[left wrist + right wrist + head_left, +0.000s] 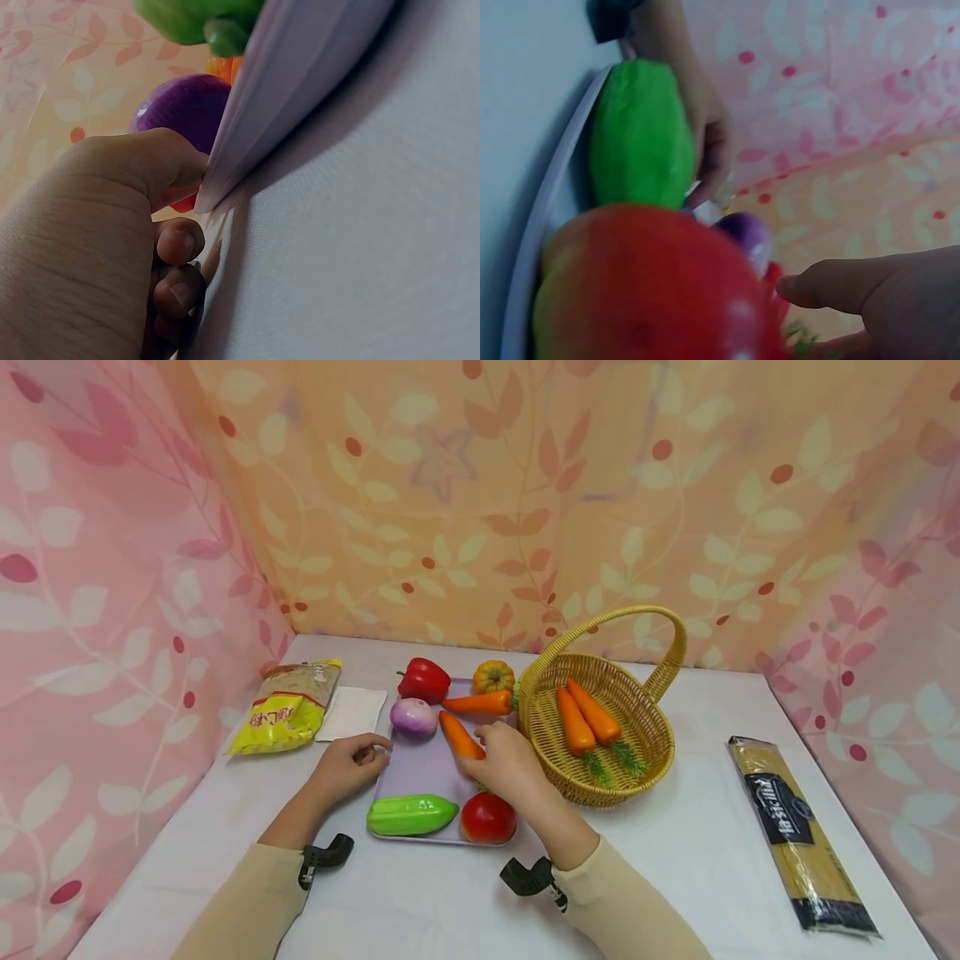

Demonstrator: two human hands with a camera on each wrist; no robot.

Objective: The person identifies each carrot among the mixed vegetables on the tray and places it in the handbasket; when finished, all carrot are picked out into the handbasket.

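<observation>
A lavender tray (420, 777) holds vegetables. My left hand (351, 768) is at its left rim; in the left wrist view the thumb (176, 161) touches the rim and the other fingers curl low beside it. My right hand (506, 762) grips a carrot (459, 735) on the tray, its lower part covered by the hand. Green leaves (802, 339) show under the fingers in the right wrist view. Another carrot (480, 702), a purple onion (413, 717), a green ridged vegetable (412, 815) and a tomato (489, 817) lie around it.
A wicker basket (651, 760) with a tall handle stands right of the tray, two carrots (576, 727) inside. A red pepper (424, 680) and small pumpkin (493, 677) are at the back. A yellow bag (281, 714) and white napkin (352, 712) lie left; a pasta packet (798, 835) lies right.
</observation>
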